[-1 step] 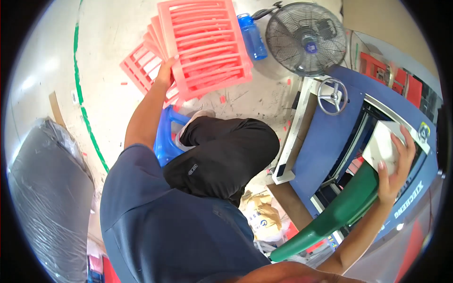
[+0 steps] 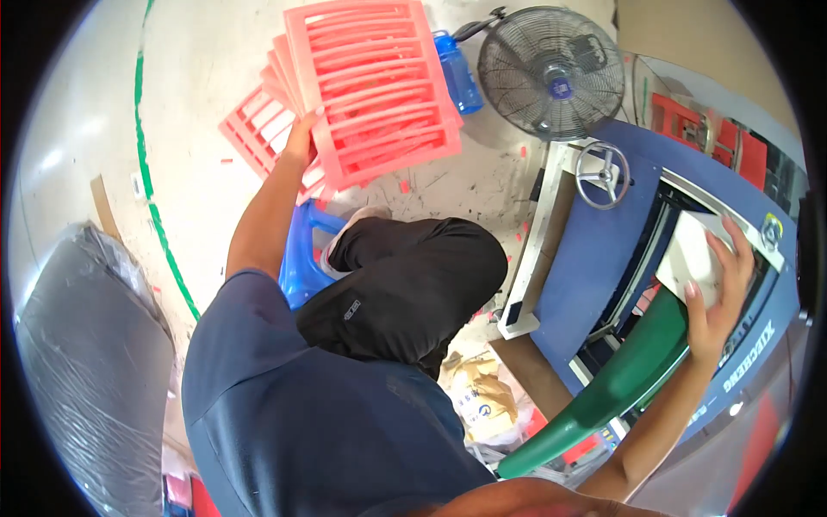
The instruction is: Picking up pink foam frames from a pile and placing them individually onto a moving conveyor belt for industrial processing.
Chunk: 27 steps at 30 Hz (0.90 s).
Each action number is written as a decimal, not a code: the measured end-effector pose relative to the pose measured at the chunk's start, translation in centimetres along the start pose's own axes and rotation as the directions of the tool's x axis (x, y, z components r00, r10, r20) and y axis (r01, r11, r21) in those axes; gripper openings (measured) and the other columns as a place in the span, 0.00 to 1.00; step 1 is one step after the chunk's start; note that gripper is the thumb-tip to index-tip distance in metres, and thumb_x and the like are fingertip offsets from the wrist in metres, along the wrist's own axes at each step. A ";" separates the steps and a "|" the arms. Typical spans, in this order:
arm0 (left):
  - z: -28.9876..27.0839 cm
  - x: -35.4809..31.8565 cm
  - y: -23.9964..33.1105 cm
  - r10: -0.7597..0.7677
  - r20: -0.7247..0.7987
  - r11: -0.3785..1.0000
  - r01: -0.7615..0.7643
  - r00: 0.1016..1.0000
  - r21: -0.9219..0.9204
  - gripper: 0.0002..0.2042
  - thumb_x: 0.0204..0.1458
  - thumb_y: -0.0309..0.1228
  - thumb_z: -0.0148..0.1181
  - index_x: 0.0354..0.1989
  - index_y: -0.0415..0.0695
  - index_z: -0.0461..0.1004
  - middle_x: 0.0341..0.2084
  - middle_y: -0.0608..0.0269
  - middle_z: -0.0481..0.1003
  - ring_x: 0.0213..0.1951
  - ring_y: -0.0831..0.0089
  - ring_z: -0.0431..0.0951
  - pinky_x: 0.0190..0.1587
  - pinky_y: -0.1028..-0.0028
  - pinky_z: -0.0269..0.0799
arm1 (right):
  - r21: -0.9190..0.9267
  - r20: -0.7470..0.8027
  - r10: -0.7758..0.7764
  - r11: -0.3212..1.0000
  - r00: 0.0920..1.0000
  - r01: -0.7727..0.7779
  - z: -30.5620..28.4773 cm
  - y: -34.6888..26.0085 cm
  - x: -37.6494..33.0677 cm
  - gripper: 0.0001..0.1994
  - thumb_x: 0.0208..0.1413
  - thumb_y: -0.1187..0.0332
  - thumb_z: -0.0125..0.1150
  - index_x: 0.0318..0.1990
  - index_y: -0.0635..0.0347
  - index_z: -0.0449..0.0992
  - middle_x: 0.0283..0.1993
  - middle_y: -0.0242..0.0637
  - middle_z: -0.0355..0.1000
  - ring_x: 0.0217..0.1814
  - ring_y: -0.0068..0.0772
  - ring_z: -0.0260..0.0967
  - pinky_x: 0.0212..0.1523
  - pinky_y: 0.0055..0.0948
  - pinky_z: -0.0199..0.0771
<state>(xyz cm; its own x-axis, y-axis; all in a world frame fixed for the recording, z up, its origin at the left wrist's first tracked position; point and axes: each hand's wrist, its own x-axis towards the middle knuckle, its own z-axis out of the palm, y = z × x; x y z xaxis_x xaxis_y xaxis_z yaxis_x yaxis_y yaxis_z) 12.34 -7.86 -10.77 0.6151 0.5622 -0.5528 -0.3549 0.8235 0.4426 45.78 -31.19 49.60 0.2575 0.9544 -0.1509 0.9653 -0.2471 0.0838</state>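
At the far left of the machine, my left hand (image 2: 299,138) grips the near left edge of a stack of salmon-pink slatted plastic frames (image 2: 332,168). Its thumb lies along the edge; the other fingers are mostly hidden. The frames are fanned out, the lower ones poking out to the left. On the right, my right hand (image 2: 722,284) is wrapped over a white block-like part (image 2: 689,257), fingers spread across its side and thumb on the near face. That part sits at the upper end of a thick green curved guard (image 2: 624,370) on the blue machine (image 2: 594,237).
A handwheel (image 2: 603,175) juts from the machine. Behind it stands a black fan (image 2: 551,73), with a blue bottle (image 2: 459,73) beside it. A blue stool (image 2: 301,258) is by my leg. Yellowish bags (image 2: 482,401) lie below the machine; a grey wrapped bundle (image 2: 90,362) is at left.
The whole view has shifted slightly, with the fan and machine a little further left. Both hands keep their hold on the same things.
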 end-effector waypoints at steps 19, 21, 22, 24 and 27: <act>24.3 -25.9 20.6 -0.056 0.754 0.992 -0.045 0.654 0.114 0.39 0.51 0.47 0.66 0.69 0.44 0.60 0.63 0.48 0.68 0.60 0.51 0.73 0.59 0.50 0.74 | 0.932 -0.358 0.462 0.234 0.812 0.277 0.5 -10.5 -14.8 0.50 0.50 0.29 0.60 0.72 0.57 0.59 0.74 0.44 0.55 0.76 0.42 0.53 0.72 0.44 0.53; 28.0 -26.1 19.7 -0.137 0.785 0.984 -0.006 0.604 0.176 0.38 0.52 0.47 0.66 0.69 0.44 0.60 0.63 0.49 0.68 0.60 0.52 0.73 0.59 0.50 0.74 | 0.943 -0.333 0.524 0.167 0.784 0.289 -1.1 -13.9 -19.3 0.59 0.41 0.20 0.57 0.73 0.56 0.57 0.78 0.46 0.48 0.78 0.45 0.51 0.72 0.46 0.53; 29.7 -26.6 19.0 -0.180 0.793 0.977 0.014 0.583 0.212 0.38 0.52 0.47 0.66 0.69 0.44 0.60 0.63 0.49 0.68 0.60 0.52 0.73 0.59 0.50 0.74 | 0.942 -0.334 0.577 0.185 0.746 0.279 -2.1 -15.9 -21.6 0.63 0.37 0.16 0.55 0.73 0.57 0.57 0.79 0.47 0.45 0.79 0.46 0.49 0.72 0.47 0.53; 31.7 -28.1 17.3 -0.262 0.805 0.959 0.051 0.533 0.278 0.38 0.52 0.47 0.65 0.69 0.44 0.60 0.63 0.49 0.69 0.60 0.52 0.73 0.59 0.50 0.74 | 0.921 -0.388 0.618 0.272 0.683 0.277 -2.2 -17.2 -26.6 0.66 0.33 0.13 0.53 0.73 0.57 0.58 0.80 0.51 0.39 0.80 0.50 0.46 0.72 0.49 0.52; 36.4 -29.7 13.7 -0.382 0.804 0.921 0.119 0.455 0.371 0.37 0.53 0.47 0.65 0.69 0.44 0.61 0.63 0.49 0.69 0.60 0.52 0.73 0.59 0.51 0.74 | 0.856 -0.509 0.669 0.457 0.541 0.240 -1.2 -18.7 -33.9 0.65 0.35 0.13 0.50 0.72 0.58 0.61 0.79 0.55 0.38 0.81 0.54 0.40 0.73 0.53 0.47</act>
<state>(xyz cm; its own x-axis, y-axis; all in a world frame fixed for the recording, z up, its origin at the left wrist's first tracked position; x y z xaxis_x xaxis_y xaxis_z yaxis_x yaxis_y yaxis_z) 14.87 -16.06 37.44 0.9818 -0.1198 0.1470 0.0069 0.7971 0.6038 18.98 -58.77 54.35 0.7636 0.4363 0.4760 0.5399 -0.0270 -0.8413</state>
